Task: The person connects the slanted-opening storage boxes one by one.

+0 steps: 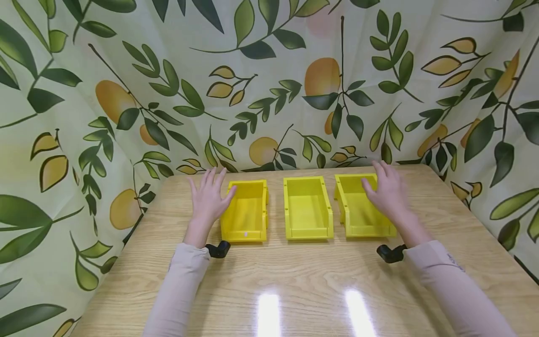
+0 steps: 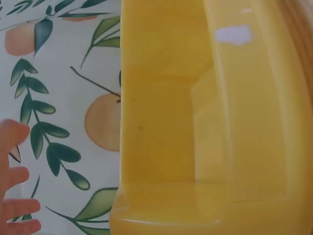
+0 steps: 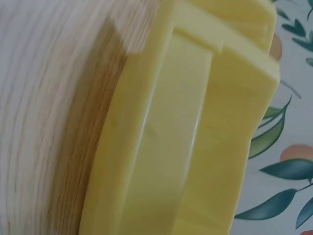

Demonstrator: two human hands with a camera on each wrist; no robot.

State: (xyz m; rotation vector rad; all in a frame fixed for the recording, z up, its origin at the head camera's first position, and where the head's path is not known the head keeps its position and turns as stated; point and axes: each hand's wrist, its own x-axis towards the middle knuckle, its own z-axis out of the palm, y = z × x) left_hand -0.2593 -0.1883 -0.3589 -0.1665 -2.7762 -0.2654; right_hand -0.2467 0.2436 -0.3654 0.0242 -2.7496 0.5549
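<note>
Three yellow plastic bins stand in a row on the wooden table. My left hand [image 1: 207, 200] is spread at the left side of the deeper-yellow left bin [image 1: 257, 235], its thumb overlapping that bin's rim in the head view. In the left wrist view, fingertips [image 2: 19, 201] show at the left, apart from the bin wall. Slightly blurred, my right hand [image 1: 389, 194] reaches over the right side of the right bin [image 1: 370, 231], fingers extended and holding nothing. Between them sits the middle bin [image 1: 309, 233]. No contents show in the bins.
A leaf-and-fruit patterned cloth [image 1: 269, 93] hangs behind and beside the wooden table [image 1: 294, 267]. Black wrist mounts [image 1: 219, 250] sit below both hands. Two bright light reflections lie on the near tabletop. A small pale mark [image 2: 234, 35] is on the left bin's front.
</note>
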